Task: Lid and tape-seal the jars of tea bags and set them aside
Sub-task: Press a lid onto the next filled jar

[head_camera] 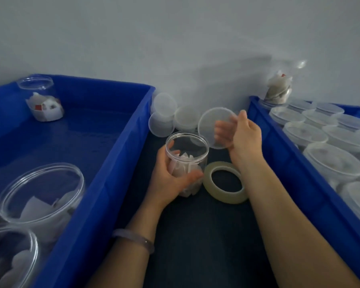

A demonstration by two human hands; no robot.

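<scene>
A clear plastic jar with white tea bags inside stands open on the dark table between two blue crates. My left hand grips its side, thumb in front, fingers behind. My right hand holds a translucent round lid tilted on edge, just right of and above the jar's mouth. A roll of clear tape lies flat on the table right beside the jar, under my right wrist.
Several loose lids are piled at the wall behind the jar. The left blue crate holds open jars with tea bags. The right blue crate is packed with lidded jars, one jar at its far corner.
</scene>
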